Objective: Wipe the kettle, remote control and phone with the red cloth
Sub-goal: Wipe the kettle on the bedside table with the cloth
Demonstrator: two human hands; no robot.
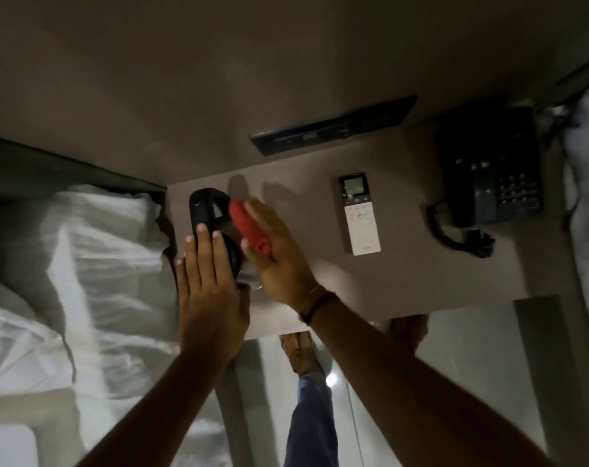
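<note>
Legs: we see our blue trouser leg (311,419) and bare feet (300,352) on the pale glossy floor, below the near edge of the grey-brown bedside table (404,274).
Left hand: our left hand (209,298) lies flat and open, fingers together, on the lid of the black round kettle (212,227), gripping nothing.
Right hand: our right hand (276,251) is closed around the rolled red cloth (249,227), pressing it to the kettle's right side.
Kettle: at the table's left edge, beside the white crumpled bedding (94,264).
Remote: the slim white remote control (359,214) lies flat, right of the kettle, apart from it.
Phone: the black corded desk phone (492,183) sits at the table's far right.
Wall: a dark switch panel (333,129) behind the remote.
</note>
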